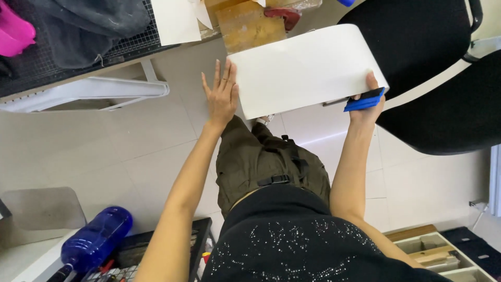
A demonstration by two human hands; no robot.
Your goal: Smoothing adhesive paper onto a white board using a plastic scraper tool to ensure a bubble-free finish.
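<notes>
The person held a big white sheet (305, 70) in the air above the floor, below the edge of the bench (78, 73). The left hand (222, 94) lay flat and spread on its left edge. The right hand (368, 102) pinched the right corner together with a blue scraper (364, 100). The step seemed to be positioning the sheet; smoothing it would call for a firm surface.

Looks like a small craft workshop: a gridded cutting mat (130, 44) is laid on a bench (88, 78), wooden blocks (248, 23) are stacked nearby, tools are kept in a compartment tray (438, 253), and black office chairs (417, 36) are parked on the tiled floor (120, 146).
</notes>
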